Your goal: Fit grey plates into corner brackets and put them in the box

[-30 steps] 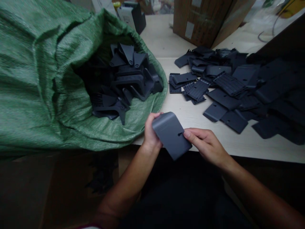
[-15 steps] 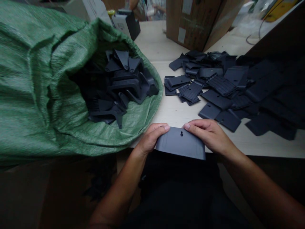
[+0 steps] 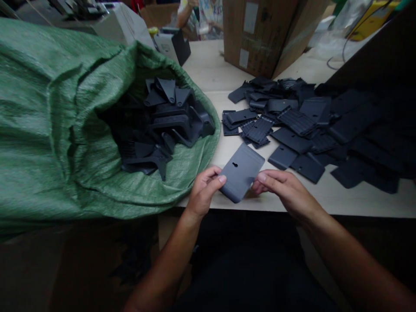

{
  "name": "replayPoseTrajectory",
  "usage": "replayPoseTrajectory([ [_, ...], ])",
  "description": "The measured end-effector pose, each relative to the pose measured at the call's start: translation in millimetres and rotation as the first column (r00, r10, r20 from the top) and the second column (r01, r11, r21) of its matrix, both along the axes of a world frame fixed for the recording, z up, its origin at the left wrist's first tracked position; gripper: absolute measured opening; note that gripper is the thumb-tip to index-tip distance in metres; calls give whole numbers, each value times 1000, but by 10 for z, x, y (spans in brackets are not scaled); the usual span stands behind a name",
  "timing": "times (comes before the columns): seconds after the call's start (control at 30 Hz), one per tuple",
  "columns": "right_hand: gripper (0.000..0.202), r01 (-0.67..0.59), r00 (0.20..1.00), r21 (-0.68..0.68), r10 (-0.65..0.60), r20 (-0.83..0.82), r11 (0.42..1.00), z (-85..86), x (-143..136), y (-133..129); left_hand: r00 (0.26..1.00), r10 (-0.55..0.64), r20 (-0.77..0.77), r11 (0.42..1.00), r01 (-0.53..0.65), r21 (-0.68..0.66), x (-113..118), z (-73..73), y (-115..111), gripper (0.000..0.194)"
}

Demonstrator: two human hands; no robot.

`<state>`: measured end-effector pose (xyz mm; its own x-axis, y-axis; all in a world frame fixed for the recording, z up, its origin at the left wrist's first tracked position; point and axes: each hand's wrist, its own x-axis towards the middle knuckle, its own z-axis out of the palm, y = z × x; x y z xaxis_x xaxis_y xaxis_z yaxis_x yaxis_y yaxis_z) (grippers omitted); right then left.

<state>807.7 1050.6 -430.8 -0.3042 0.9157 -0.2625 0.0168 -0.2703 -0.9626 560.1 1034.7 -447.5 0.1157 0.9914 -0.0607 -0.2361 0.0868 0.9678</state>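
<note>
A dark grey plastic panel [image 3: 242,173] with a keyhole-shaped slot is held above the table's front edge, turned at a slant. My left hand [image 3: 206,188] grips its left corner, thumb on top and fingers underneath. At the panel's lower right edge, the closed thumb and fingers of my right hand [image 3: 273,184] pinch the rim; the fingertips are partly blurred. To the left, a green woven sack [image 3: 81,182] lies with its mouth towards me, holding several dark angled plastic brackets [image 3: 173,119]. A heap of similar dark panels [image 3: 299,121] lies to the right.
Behind the heap stands a cardboard box [image 3: 260,39] on the pale table [image 3: 208,65]. A small white and black box [image 3: 172,45] is beyond the sack. A dark slanted surface [image 3: 373,47] borders the right side. Part of another person [image 3: 208,15] shows at the back.
The panel has turned from lying crosswise to a slant, its far end now pointing towards the heap. My right hand has shifted from its top edge to its lower right edge.
</note>
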Motion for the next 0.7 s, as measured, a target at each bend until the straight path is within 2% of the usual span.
replayPoseTrajectory([
  [0.07, 48, 2, 993, -94, -13, -119, 996, -29, -74, -21, 996, -84, -23, 996, 84, 10, 0, -22, -28, 30],
  [0.13, 43, -6, 989, -71, -5, -148, 997, -16, -119, -43, 996, -91, 4, 996, 92, -20, -1, -34, -23, 33],
  [0.2, 35, -85, 995, 84, 89, -54, 993, 33, -146, -76, 994, -20, 108, 995, 31, -100, 16, -25, 17, 42],
  [0.23, 31, -153, 988, 182, 150, 33, 971, 62, -159, -95, 984, 8, 177, 987, 20, -157, 34, -11, 46, 48],
  [0.3, 25, -285, 951, 346, 219, 218, 894, 108, -192, -131, 948, -13, 319, 958, 103, -268, 89, 33, 109, 58],
  [0.37, 24, -334, 930, 419, 224, 291, 844, 123, -236, -159, 897, -100, 431, 910, 258, -325, 170, 88, 153, 59],
  [0.43, 27, -288, 951, 408, 209, 228, 866, 107, -286, -181, 876, -119, 468, 897, 296, -327, 271, 138, 160, 48],
  [0.5, 32, -189, 981, 374, 154, 122, 908, 75, -335, -208, 892, -45, 450, 934, 198, -297, 386, 173, 126, 35],
  [0.6, 35, -42, 999, 349, 38, 18, 936, 22, -401, -267, 900, 81, 429, 970, 29, -243, 534, 202, 47, 26],
  [0.7, 36, 29, 1000, 314, -29, -4, 949, -3, -452, -308, 906, 102, 411, 972, -2, -237, 590, 219, 8, 27],
])
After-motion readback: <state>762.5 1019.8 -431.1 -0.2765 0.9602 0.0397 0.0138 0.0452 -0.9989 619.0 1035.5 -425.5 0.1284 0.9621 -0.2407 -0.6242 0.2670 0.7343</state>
